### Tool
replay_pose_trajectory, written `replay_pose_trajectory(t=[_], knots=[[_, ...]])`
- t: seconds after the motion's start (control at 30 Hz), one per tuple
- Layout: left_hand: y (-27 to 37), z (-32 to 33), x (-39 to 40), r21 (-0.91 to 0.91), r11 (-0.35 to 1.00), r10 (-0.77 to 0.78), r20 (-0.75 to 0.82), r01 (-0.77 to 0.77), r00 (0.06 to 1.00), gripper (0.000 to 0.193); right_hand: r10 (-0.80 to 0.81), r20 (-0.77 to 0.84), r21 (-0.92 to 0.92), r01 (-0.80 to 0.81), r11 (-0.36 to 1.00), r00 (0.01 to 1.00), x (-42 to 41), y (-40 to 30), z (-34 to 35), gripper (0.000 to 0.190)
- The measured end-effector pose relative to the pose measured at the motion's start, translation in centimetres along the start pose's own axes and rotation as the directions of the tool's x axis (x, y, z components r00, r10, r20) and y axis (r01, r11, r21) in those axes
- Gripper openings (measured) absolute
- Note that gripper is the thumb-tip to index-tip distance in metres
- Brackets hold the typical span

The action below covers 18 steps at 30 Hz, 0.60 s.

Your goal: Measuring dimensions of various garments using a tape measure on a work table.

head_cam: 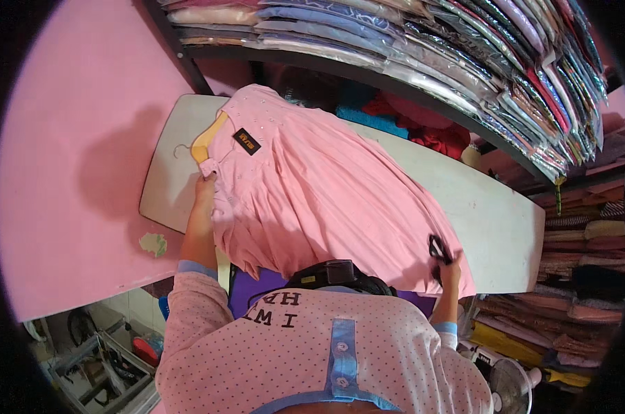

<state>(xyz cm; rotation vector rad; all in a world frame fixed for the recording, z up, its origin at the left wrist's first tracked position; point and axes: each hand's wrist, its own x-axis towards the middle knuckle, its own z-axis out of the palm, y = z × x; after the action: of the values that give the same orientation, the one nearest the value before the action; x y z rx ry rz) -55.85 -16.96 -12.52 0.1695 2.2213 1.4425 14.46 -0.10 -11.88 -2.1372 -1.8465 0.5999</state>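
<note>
A pink long dress with small shiny beads on its upper part lies across a pale board-like table top. Inside its neck is a yellow hanger with a metal hook, and a dark tag with writing lies on the chest. My left hand grips the dress at its near shoulder, close to the hanger's end. Over by the lower hem, my right hand holds a small black looped object against the cloth. What that object is cannot be made out, and some right fingers are hidden.
Above the far side runs a dark metal shelf stacked with plastic-wrapped folded garments. Folded cloth piles stand at right, near a fan. The pale table top meets a pink wall at left.
</note>
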Motion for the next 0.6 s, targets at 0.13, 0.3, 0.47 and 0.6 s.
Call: replay_pose_trajectory(t=[0.13, 0.3, 0.47, 0.6], knots=[[1.0, 0.5, -0.4, 0.014, 0.999, -0.037, 0.051, 0.036, 0.998, 0.032, 0.23, 0.031, -0.181, -0.221, 0.958, 0.973, 1.8, 6.3, 0.9, 0.053], [-0.5, -0.1, -2.9, -0.068, 0.998, 0.007, 0.054, -0.003, 0.999, 0.025, 0.319, -0.104, 0.347, -0.267, 0.899, 0.942, 10.3, 12.2, -1.5, 0.037], [-0.4, -3.1, -2.0, 0.061, 0.996, 0.059, -0.027, -0.057, 0.998, 0.025, -0.048, -0.332, 0.626, 0.258, 0.736, 0.942, 23.4, -7.2, -7.6, 0.028], [-2.2, -6.0, 1.3, -0.031, 0.996, 0.087, -0.045, -0.089, 0.995, 0.029, -0.191, -0.289, 0.305, 0.279, 0.911, 0.938, 25.1, -11.6, -8.1, 0.067]])
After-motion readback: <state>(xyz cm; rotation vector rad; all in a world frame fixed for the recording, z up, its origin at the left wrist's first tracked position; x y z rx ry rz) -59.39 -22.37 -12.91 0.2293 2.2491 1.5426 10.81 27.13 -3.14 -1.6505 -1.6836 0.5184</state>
